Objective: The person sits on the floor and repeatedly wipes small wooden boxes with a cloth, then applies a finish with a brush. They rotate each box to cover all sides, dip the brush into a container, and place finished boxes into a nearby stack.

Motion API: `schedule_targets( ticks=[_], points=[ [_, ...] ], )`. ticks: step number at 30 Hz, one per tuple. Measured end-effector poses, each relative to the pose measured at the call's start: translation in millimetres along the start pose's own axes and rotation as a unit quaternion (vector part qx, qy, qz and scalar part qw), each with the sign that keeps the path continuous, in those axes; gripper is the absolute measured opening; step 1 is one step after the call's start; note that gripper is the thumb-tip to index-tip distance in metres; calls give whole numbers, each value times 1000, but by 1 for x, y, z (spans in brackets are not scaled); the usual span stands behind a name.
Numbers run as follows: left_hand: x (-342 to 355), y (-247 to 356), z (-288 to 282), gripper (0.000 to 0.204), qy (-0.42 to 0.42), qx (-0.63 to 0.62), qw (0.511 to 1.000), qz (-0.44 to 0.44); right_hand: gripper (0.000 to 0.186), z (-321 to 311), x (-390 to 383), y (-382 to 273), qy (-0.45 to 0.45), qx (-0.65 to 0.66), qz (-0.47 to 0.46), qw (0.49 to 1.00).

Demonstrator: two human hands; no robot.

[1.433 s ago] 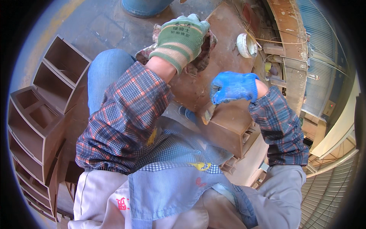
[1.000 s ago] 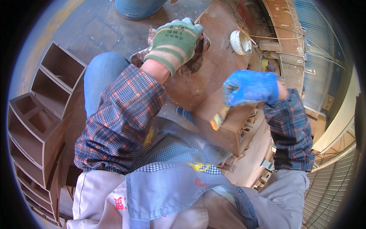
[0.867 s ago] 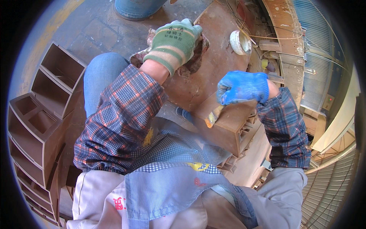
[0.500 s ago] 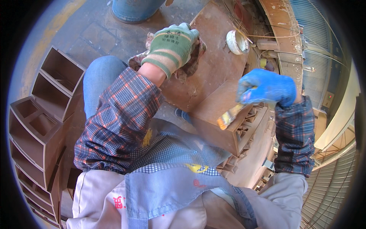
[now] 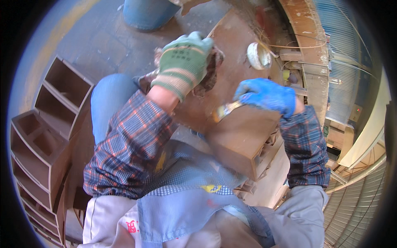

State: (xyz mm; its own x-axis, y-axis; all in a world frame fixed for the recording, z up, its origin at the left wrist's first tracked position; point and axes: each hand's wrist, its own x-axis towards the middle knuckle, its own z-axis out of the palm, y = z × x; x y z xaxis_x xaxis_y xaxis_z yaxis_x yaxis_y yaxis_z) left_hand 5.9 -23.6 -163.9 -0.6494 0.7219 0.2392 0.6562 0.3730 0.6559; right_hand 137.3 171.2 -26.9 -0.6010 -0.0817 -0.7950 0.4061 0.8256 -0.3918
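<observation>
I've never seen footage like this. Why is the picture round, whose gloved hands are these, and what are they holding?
There is no machine: a camera on a person's head looks down through a fisheye lens, so the view is round and edges bend. The left hand, in a green knit glove, presses on a crumpled brown rag. The right hand, in a blue glove, holds a small brush against a brown compartmented box on the brown work surface. Similar brown boxes are stacked at the left, and a small white tub sits farther ahead.

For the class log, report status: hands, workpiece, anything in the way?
Left hand in green glove presses a brown rag. Right hand in blue glove holds paintbrush on brown wooden box. Nothing in the way.
</observation>
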Motion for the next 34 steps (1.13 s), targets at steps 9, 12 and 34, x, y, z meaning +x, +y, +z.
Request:
schedule_targets(
  ticks=[9,12,34],
  points=[
    [5,9,-8,33,15,-44,999,-19,40,-69,-57,162,355,414,80,834],
    [6,11,-5,29,40,-27,999,13,40,-71,-43,211,405,483,81,772],
    [-29,40,-4,39,-163,-5,981,108,64,10,-100,70,426,82,162,886]
  ],
)
